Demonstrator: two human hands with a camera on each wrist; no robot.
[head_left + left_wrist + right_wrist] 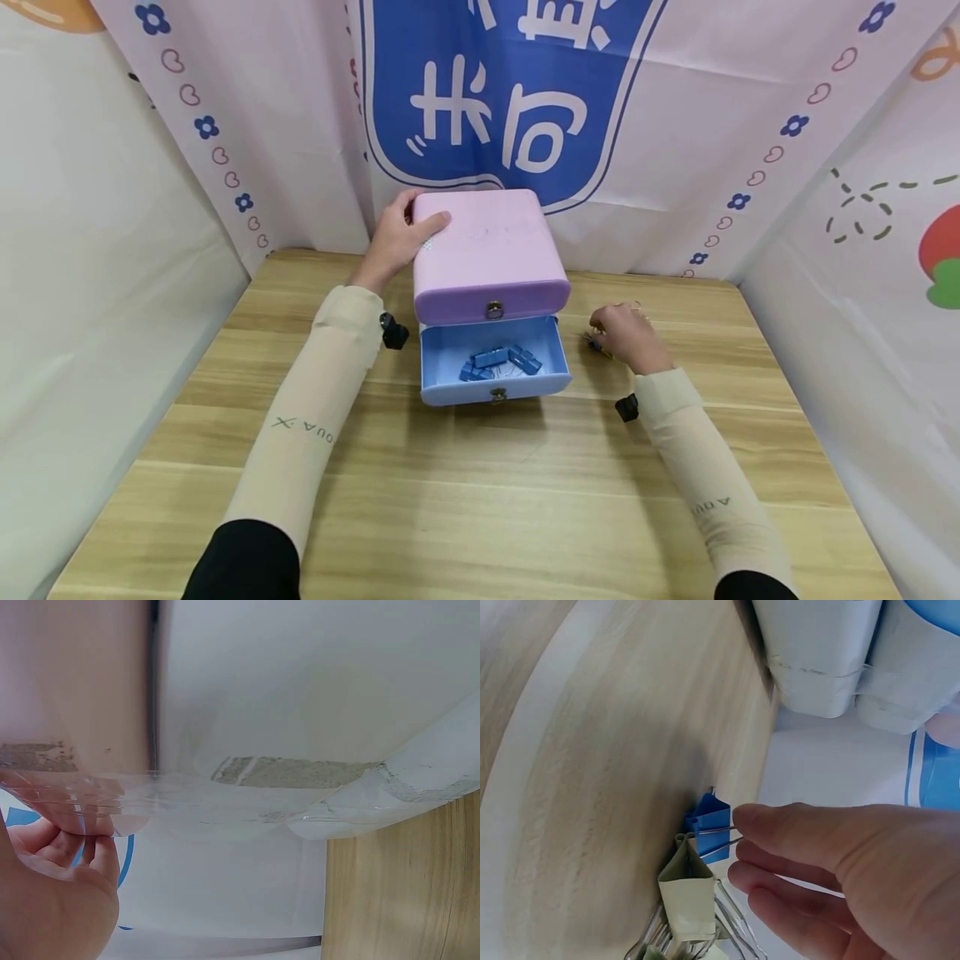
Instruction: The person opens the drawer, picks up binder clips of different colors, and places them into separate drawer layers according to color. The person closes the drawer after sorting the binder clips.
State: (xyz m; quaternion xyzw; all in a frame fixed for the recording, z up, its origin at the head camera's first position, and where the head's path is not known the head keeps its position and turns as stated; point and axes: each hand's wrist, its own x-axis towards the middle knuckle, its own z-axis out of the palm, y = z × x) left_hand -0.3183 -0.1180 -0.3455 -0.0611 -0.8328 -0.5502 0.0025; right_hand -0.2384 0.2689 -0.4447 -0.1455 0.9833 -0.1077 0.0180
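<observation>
My left hand (397,237) grips the back left corner of a small two-tier drawer box (487,233), thumb on its pink top. Its fingers bend round the back edge in the left wrist view. The lower blue drawer (438,358) is pulled out and holds several blue binder clips (491,357). Right of the box, my right hand (628,333) is low over the table. In the right wrist view its thumb and fingers pinch the wire handles of a blue binder clip (714,817). A pale yellow binder clip (688,904) is right beside that one.
The box stands on a wood-grain table (480,500), near its back edge. A printed cloth (675,108) hangs behind it, and white cloth walls flank both sides. More wire handles (739,930) show beside the yellow clip.
</observation>
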